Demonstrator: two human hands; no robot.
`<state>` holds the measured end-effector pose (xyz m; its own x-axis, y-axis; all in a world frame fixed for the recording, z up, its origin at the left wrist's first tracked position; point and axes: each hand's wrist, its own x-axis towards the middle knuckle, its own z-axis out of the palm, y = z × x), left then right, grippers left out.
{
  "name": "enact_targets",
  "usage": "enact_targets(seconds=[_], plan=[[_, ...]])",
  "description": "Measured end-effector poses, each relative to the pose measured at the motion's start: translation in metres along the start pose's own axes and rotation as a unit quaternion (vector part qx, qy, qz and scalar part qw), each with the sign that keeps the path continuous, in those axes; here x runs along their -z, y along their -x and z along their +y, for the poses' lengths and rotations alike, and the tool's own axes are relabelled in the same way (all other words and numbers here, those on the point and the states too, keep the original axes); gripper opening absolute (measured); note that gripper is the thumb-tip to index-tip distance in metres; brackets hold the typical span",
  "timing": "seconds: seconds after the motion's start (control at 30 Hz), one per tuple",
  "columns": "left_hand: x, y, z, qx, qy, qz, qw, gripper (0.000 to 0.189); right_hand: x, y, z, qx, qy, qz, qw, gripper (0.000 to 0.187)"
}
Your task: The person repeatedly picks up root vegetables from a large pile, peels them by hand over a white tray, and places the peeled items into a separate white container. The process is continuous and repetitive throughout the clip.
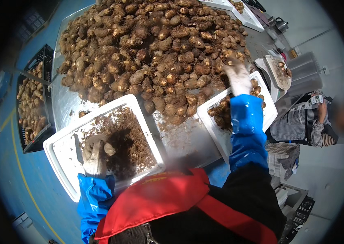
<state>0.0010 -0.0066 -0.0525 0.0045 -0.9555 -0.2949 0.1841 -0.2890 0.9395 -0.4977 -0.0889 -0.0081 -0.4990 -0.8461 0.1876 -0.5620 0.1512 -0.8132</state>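
My left hand (95, 154), in a soiled pale glove, is curled over a white tray (63, 155) of brown fibrous peelings (129, 131). A dark flat strip (78, 148), like a knife blade, shows beside its fingers; whether the hand grips it is unclear. In a pale glove and blurred by motion, my right hand (237, 76) reaches past a second white tray (206, 111) to the right edge of a large heap of taro corms (159, 55). Its fingers look apart, with nothing visible in them. Several corms (220, 117) lie in that second tray, partly hidden by my blue sleeve.
The heap covers much of a metal table (187, 140). On the left, a black crate (34, 100) holds more corms. At right are a scale (277, 73) with corms on it, a seated person (300, 122) and a pale crate (281, 158). Another white tray (248, 18) stands at the far right.
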Motion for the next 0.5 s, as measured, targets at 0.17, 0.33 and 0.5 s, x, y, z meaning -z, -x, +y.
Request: enact_targets(seconds=[0.17,0.33,0.5], plan=[[0.018,0.000,-0.002,0.043,-0.030,0.018,0.998,0.026,-0.084,-0.003,-0.031,0.065,0.131,-0.186,0.972,0.029],[0.012,0.008,0.005,0.035,-0.008,0.044,0.998,0.027,-0.124,-0.006,-0.033,0.244,0.318,-0.251,0.881,0.059],[0.010,0.007,-0.001,0.024,0.037,0.006,0.999,0.029,-0.115,-0.008,-0.030,0.227,0.322,-0.255,0.883,0.047]])
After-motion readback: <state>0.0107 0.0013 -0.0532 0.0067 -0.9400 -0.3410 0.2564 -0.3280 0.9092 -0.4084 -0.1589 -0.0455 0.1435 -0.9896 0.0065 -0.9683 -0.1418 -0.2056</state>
